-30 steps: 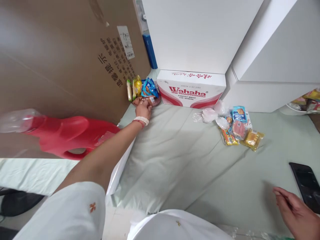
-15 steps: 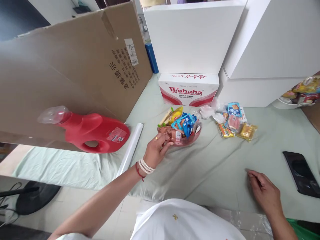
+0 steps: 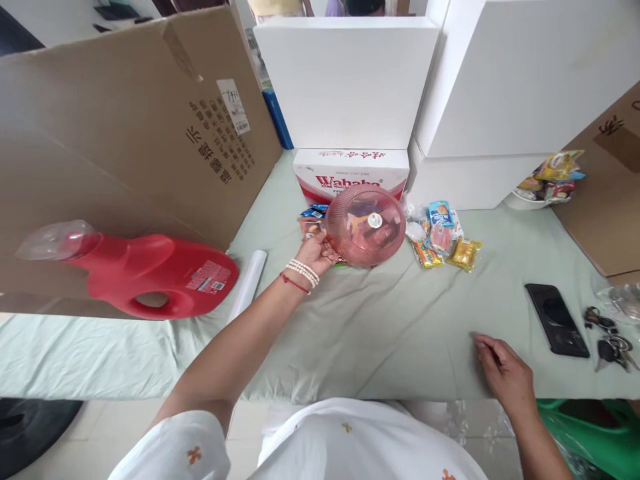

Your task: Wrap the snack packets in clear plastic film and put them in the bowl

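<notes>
My left hand (image 3: pixel 317 253) is closed on the left rim of a clear pinkish plastic bowl (image 3: pixel 387 243). The bowl is tipped, its ribbed underside and a round white sticker (image 3: pixel 375 221) facing me. Blurry snack packs show through it, and blue snack packets (image 3: pixel 315 212) and a reddish pack lie just left of it. To its right lies a small pile with a blue cracker packet (image 3: pixel 441 214), a yellow packet (image 3: pixel 465 254) and an orange-yellow packet (image 3: pixel 427 257). My right hand (image 3: pixel 505 370) rests on the table near the front edge, its fingers loosely curled with nothing visible in them.
A red jug (image 3: pixel 165 267) leans by a large cardboard box (image 3: pixel 125 147) on the left. Behind the bowl stand a Wahaba carton (image 3: pixel 305 177) and white boxes (image 3: pixel 345 87). A phone (image 3: pixel 557 320), keys (image 3: pixel 615 348) and a white bowl (image 3: pixel 515 200) of snacks are rightward.
The bowl, upright and full of snacks before, has been tipped over by my left hand, so its underside shows. The view has shifted to the right. My right hand stays on the table.
</notes>
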{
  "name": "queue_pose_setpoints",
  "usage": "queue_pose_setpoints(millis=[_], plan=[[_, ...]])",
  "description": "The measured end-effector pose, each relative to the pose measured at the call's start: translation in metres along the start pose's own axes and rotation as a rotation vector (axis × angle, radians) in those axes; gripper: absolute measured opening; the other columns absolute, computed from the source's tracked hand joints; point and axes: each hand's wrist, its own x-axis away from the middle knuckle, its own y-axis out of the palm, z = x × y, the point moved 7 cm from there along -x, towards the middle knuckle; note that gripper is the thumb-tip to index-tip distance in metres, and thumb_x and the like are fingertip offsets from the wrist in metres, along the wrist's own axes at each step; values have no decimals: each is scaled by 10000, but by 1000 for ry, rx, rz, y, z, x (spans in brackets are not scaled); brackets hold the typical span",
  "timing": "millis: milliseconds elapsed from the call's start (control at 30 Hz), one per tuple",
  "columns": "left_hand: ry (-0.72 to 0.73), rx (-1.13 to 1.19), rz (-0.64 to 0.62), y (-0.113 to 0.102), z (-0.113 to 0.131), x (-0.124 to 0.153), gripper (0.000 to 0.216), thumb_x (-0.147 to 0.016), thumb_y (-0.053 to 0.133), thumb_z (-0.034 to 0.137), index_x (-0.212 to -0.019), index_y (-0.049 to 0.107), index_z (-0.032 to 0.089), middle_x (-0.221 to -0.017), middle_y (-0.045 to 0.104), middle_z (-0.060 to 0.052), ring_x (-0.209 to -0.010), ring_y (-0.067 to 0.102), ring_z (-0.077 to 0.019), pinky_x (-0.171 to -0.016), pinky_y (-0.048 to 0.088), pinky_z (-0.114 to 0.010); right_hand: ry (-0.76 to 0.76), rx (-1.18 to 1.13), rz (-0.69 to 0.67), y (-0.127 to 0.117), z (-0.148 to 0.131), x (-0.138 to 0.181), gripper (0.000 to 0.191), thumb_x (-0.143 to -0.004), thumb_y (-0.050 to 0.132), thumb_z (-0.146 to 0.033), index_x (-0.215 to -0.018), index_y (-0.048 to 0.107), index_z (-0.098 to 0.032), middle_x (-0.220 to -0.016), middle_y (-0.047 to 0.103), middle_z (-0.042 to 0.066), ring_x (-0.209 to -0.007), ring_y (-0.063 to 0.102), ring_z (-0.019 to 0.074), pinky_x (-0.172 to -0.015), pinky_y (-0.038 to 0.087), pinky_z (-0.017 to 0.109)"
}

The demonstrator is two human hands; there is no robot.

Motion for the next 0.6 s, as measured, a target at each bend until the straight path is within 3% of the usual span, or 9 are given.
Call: queue_pose_setpoints(millis=[133, 200, 300, 367, 433, 500, 600], plan=[[-103, 134, -129, 9, -35, 20, 182, -945, 577, 241, -774, 583, 177, -576, 542, 23, -415, 378, -69, -453, 373, -212, 194, -322, 41, 5, -15, -5, 404, -859, 664, -567, -1023, 759, -209, -891, 770, 79, -617, 641, 177, -595, 553, 304], [-174, 171, -207, 15, -66, 37, 148, -943, 560, 246, -871, 659, 164, -650, 633, -17, -489, 502, -102, -515, 458, -244, 243, -568, 48, 7, -31, -7, 445, -854, 696, -571, -1113, 740, -212, -960, 767, 100, -575, 576, 147, -532, 511, 287], [-307, 152, -333, 25, -127, 66, 162, -895, 607, 252, -944, 717, 145, -754, 705, -58, -628, 622, -139, -614, 516, -268, 217, -810, -63, 7, -57, -6, 617, -838, 657, -704, -1266, 695, -261, -1061, 757, 126, -521, 513, 127, -469, 461, 286], [-385, 152, -406, 30, -167, 82, 154, -851, 651, 264, -913, 727, 146, -794, 717, -69, -672, 637, -147, -677, 532, -283, 186, -853, -141, 1, -64, 1, 668, -740, 681, -806, -1134, 748, -270, -900, 761, 110, -486, 515, 145, -435, 443, 292], [-404, 128, -467, 32, -197, 93, 163, -828, 677, 292, -887, 727, 148, -811, 709, -72, -696, 628, -145, -739, 536, -293, 176, -862, -155, -11, -60, 13, 580, -636, 776, -795, -875, 770, -266, -627, 682, 58, -438, 510, 162, -419, 440, 298], [-277, -19, -523, 34, -208, 97, 250, -877, 645, 391, -917, 729, 159, -873, 712, -90, -762, 640, -172, -802, 541, -333, 179, -847, -134, -28, -50, 27, 472, -600, 853, -711, -742, 752, -273, -489, 590, 15, -394, 489, 162, -425, 458, 313], [46, -308, -543, 42, -195, 98, 333, -927, 604, 498, -1026, 739, 210, -1068, 713, -123, -1009, 652, -261, -968, 513, -435, 153, -720, -46, -67, -34, 41, 389, -648, 848, -660, -797, 779, -308, -593, 676, 36, -485, 598, 227, -499, 532, 389]])
